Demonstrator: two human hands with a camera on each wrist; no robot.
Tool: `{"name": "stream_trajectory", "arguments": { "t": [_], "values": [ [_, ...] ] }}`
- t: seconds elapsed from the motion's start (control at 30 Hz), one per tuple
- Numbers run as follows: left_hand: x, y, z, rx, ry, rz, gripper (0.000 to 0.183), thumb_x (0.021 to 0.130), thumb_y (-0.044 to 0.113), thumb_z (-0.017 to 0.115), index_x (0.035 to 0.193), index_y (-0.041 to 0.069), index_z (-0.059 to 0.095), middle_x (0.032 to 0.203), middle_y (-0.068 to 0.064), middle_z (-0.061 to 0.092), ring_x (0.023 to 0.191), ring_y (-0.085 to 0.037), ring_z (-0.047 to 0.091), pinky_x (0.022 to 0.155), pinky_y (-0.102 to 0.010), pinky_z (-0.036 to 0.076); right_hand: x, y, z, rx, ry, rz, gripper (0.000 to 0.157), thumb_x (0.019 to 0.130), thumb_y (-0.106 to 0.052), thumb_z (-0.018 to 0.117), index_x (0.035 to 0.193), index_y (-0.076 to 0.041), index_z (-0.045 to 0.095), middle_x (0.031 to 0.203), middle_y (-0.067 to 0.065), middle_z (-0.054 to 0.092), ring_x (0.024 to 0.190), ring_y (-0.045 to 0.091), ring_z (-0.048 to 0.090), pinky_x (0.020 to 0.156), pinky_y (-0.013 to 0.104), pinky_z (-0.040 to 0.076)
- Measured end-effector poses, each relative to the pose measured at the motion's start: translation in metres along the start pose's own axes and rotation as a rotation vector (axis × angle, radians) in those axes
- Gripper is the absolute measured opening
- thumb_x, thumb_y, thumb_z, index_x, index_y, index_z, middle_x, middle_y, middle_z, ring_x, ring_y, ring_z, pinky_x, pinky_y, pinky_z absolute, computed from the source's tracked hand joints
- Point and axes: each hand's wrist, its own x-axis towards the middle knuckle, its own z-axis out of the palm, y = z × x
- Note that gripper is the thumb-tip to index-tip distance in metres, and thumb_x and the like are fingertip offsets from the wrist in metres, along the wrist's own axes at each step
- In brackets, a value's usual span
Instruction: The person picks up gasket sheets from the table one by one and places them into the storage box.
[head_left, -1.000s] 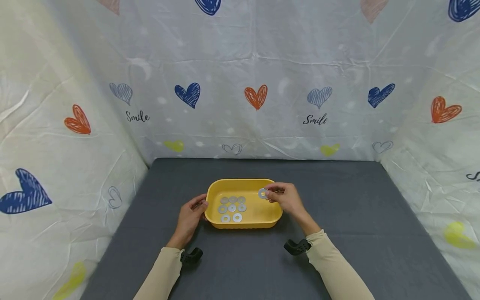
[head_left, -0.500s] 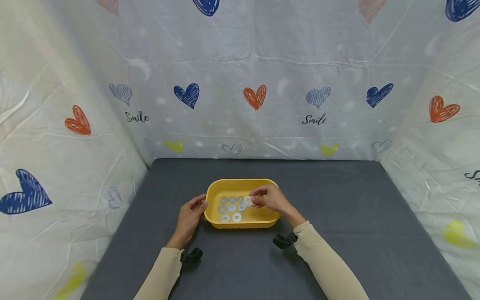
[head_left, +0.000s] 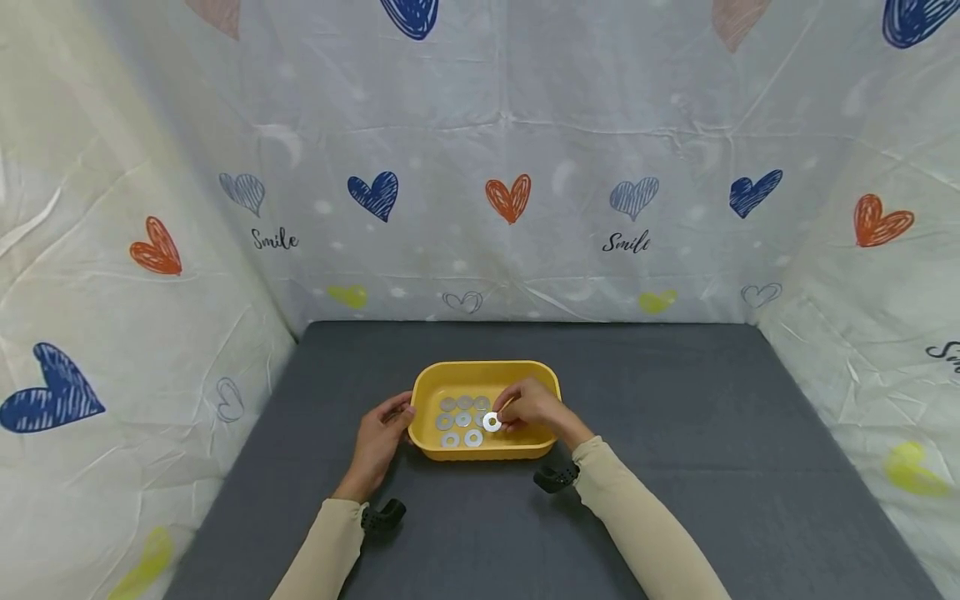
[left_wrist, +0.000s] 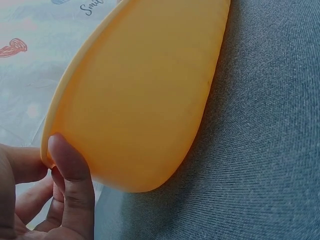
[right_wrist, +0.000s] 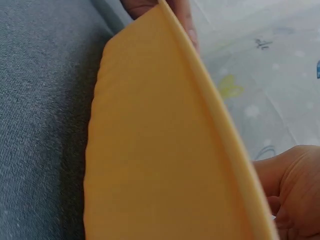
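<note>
A yellow plastic tray (head_left: 525, 452) with rounded corners stands on the dark tabletop. My left hand (head_left: 379, 435) pinches its left rim; in the left wrist view the thumb (left_wrist: 71, 159) presses against the tray's wall (left_wrist: 135, 110). Inside the tray, my right hand (head_left: 534, 406) pinches a shiny metal washer (head_left: 491, 422) by its edge, tilted up over the rows. Several flat grey washers (head_left: 462, 419) lie in rows on the left part of the tray floor. In the right wrist view the tray's side wall (right_wrist: 145, 130) hides most of the right hand (right_wrist: 295, 190).
Dark grey cloth (head_left: 660, 400) covers the tabletop around the tray. A pale curtain (head_left: 570, 100) printed with hearts hangs behind and on both sides. Black wrist cameras sit at both cuffs, the left camera (head_left: 383, 516) close above the cloth.
My right hand has moved left and nearer to me inside the tray, carrying the washer from the right side to the rows. The left hand has stayed on the rim.
</note>
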Motion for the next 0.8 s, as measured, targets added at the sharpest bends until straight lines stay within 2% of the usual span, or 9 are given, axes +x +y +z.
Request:
{"name": "stream_trajectory", "arguments": {
  "t": [0.23, 0.5, 0.67, 0.8],
  "values": [
    [0.0, -0.001, 0.001, 0.002, 0.001, 0.006, 0.038, 0.099, 0.018, 0.059, 0.136, 0.009, 0.056, 0.119, -0.016, 0.056, 0.084, -0.017, 0.06, 0.064, -0.024, 0.053, 0.0, 0.0, 0.007, -0.075, 0.027, 0.044, 0.008, 0.083, 0.005, 0.068, 0.089, 0.003, 0.073, 0.067, 0.014, 0.069, 0.054, 0.018, 0.065, 0.056, 0.032, 0.058],
    [0.002, -0.001, 0.001, 0.01, 0.006, 0.003, 0.038, 0.099, 0.017, 0.059, 0.137, 0.009, 0.056, 0.118, -0.015, 0.056, 0.086, -0.019, 0.06, 0.064, -0.023, 0.053, -0.002, 0.001, 0.01, -0.144, 0.047, 0.057, 0.007, 0.084, 0.003, 0.07, 0.088, 0.001, 0.074, 0.07, 0.017, 0.071, 0.057, 0.022, 0.068, 0.054, 0.03, 0.057],
    [0.001, -0.003, 0.0, 0.0, 0.0, 0.003, 0.038, 0.099, 0.017, 0.059, 0.137, 0.009, 0.056, 0.118, -0.013, 0.056, 0.086, -0.017, 0.06, 0.065, -0.024, 0.053, -0.002, 0.003, 0.014, -0.146, 0.076, 0.053, 0.009, 0.084, 0.004, 0.067, 0.088, 0.001, 0.074, 0.069, 0.017, 0.071, 0.054, 0.021, 0.066, 0.053, 0.031, 0.056],
    [-0.003, -0.008, -0.002, -0.003, -0.003, -0.016, 0.038, 0.099, 0.016, 0.059, 0.136, 0.009, 0.056, 0.118, -0.013, 0.056, 0.084, -0.014, 0.06, 0.064, -0.025, 0.053, -0.005, 0.006, 0.019, -0.116, 0.086, 0.029, 0.011, 0.087, 0.002, 0.065, 0.096, 0.002, 0.072, 0.068, 0.016, 0.069, 0.052, 0.019, 0.064, 0.052, 0.031, 0.057]
  ]
}}
